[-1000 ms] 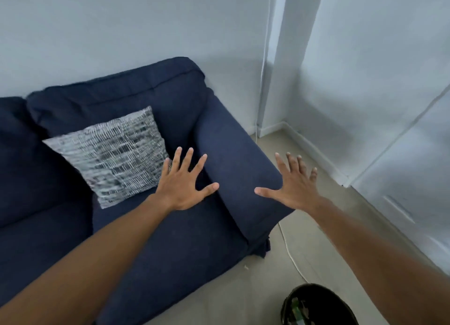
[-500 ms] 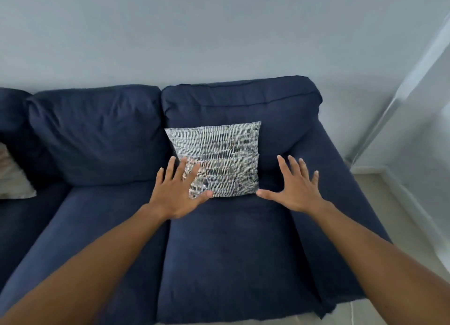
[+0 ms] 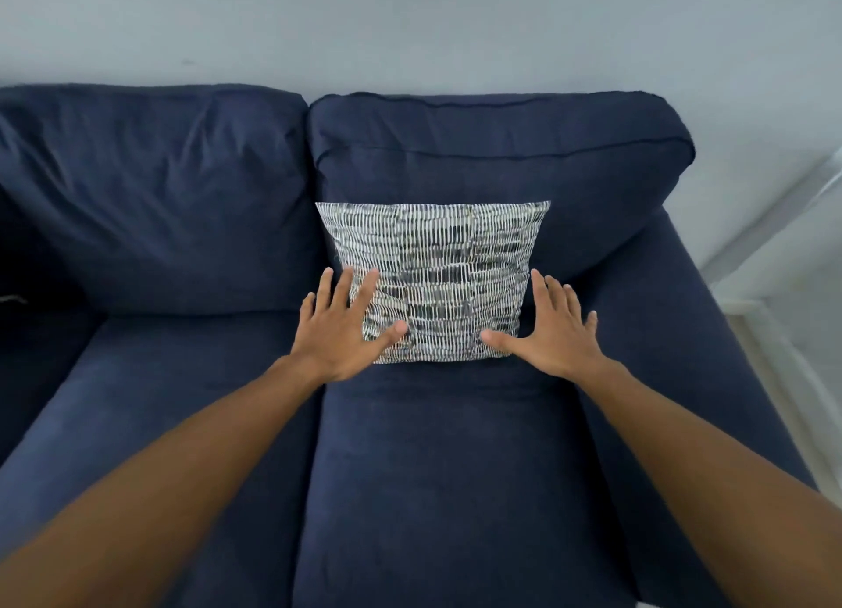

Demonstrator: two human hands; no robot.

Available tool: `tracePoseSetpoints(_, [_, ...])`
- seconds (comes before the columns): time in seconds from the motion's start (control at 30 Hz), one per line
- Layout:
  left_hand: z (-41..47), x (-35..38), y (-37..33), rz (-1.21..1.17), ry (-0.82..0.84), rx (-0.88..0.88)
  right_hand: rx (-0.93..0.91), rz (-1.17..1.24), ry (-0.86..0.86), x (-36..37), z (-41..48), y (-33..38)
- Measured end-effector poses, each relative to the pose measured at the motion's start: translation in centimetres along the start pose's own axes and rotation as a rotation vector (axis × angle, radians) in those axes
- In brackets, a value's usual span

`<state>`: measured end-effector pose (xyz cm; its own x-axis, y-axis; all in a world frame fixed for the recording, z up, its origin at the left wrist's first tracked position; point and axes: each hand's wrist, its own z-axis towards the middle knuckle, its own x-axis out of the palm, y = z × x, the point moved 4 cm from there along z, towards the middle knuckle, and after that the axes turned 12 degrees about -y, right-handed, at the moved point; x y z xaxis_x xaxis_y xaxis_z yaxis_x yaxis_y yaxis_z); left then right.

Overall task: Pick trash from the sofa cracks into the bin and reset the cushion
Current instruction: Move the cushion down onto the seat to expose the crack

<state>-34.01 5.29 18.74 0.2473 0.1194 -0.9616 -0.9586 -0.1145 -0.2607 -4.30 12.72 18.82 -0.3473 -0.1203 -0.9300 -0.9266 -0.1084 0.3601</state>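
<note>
A grey-and-white patterned cushion [image 3: 439,279] stands upright against the back of the dark blue sofa [image 3: 446,461], on its right-hand seat. My left hand [image 3: 341,329] is spread flat at the cushion's lower left corner, fingers apart, overlapping its edge. At the cushion's lower right corner my right hand [image 3: 549,329] is also spread, its thumb at the bottom edge. Neither hand grips anything. No trash and no bin are in view.
The sofa's right armrest [image 3: 683,334] runs beside the seat. A crack [image 3: 314,425] separates the two seat cushions. Pale floor and a white skirting [image 3: 774,334] lie to the right. A light wall [image 3: 410,28] rises behind the sofa.
My view has swung left from the sofa's right end to face the cushion squarely, and the bin has left the frame. Both open hands have closed in on the cushion's lower corners.
</note>
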Motion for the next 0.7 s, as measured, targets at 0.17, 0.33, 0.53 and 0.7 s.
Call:
tracePoseSetpoints(0.17, [4.5, 4.6, 0.7, -0.165, -0.036, -0.155, 0.075, 0.112, 0.013, 4.1, 4.6, -0.9])
tracePoseSetpoints(0.33, [8.3, 8.4, 1.5, -0.315, -0.109, -0.289, 0.127, 0.210, 0.026, 8.1, 8.5, -2.2])
tracePoseSetpoints(0.53, [9.9, 12.0, 2.6, -0.547, -0.049, -0.447, 0.192, 0.471, 0.001, 10.9, 11.2, -3.2])
tracePoseSetpoints(0.7, [9.7, 11.8, 2.2, -0.605, -0.175, -0.392, 0.196, 0.597, -0.102, 11.1, 11.8, -3.2])
